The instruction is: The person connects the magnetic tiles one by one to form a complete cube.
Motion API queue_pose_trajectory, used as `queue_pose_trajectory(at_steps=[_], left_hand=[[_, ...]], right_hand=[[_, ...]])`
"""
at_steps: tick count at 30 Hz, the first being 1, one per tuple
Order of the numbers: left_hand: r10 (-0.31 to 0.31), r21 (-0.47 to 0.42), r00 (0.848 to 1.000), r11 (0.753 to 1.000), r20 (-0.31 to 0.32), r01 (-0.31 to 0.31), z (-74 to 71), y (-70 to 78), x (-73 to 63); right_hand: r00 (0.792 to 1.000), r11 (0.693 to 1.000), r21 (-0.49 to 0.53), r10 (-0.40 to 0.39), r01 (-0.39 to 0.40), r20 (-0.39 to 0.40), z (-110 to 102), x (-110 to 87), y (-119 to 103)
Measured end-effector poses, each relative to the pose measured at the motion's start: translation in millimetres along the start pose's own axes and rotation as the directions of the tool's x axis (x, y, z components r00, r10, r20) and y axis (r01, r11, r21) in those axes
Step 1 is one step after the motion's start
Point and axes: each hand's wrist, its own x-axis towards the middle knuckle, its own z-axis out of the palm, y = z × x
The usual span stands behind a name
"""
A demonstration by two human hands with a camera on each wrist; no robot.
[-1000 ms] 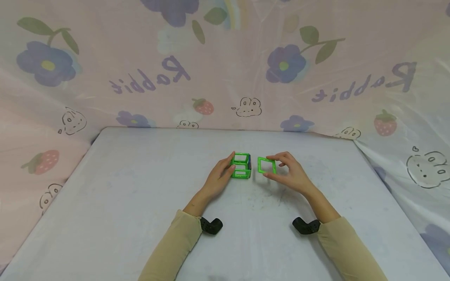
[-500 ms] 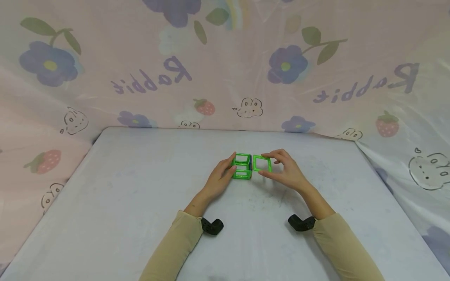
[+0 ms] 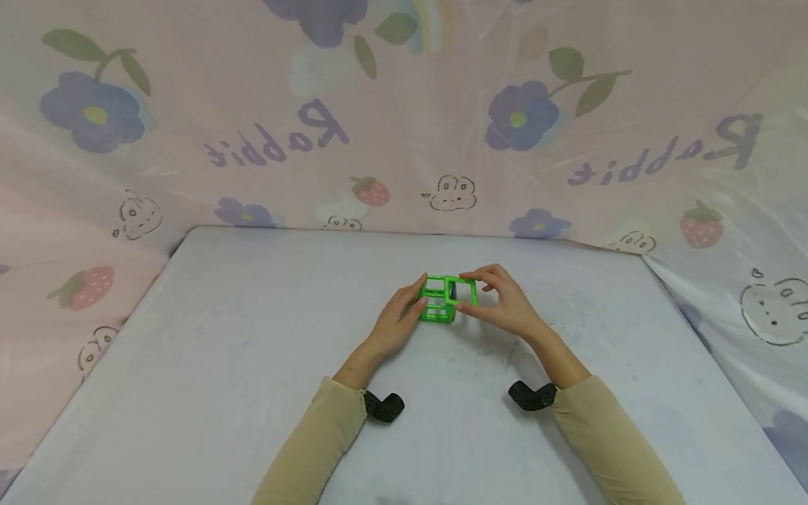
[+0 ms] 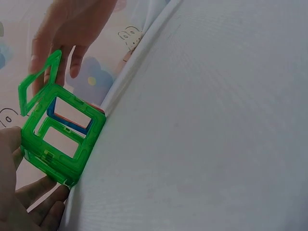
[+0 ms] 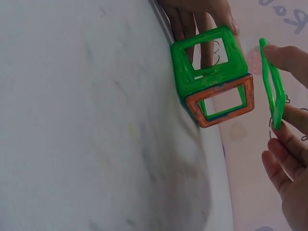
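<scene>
A small box of square magnetic tiles [image 3: 437,318] stands on the table, mostly green. An orange tile [image 5: 226,119] faces the right wrist camera, and a blue tile [image 4: 72,126] shows through the frames in the left wrist view. My left hand [image 3: 394,321] holds the box from its left side, thumb on the near part. Between thumb and fingers my right hand [image 3: 508,303] pinches a loose green square tile [image 5: 278,113] by its edges. That tile is tilted above the box's right side, overlapping it in the head view, with a gap between them in the right wrist view.
The white-covered table [image 3: 252,337] reaches back to a pink printed curtain [image 3: 404,140] with flowers and rabbits. Black wrist mounts [image 3: 384,407] stick out from both sleeves, low over the table.
My right hand has moved left with the green tile, from beside the box to over its right side. The left hand keeps holding the box in nearly the same place.
</scene>
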Motion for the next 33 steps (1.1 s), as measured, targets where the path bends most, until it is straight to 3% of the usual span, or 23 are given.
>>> queue_pose_trajectory(at_steps=[19, 33], left_hand=[[0.008, 0.014, 1.0, 1.0, 0.007, -0.008, -1.0, 2.9, 0.0], [0.002, 0.013, 1.0, 1.0, 0.003, -0.002, -0.7, -1.5, 0.6]], right_hand=[[0.999, 0.999, 0.034, -0.042, 0.042, 0.002, 17, 12.5, -5], [0.999, 0.999, 0.041, -0.01, 0.008, 0.032, 25, 19.6, -9]])
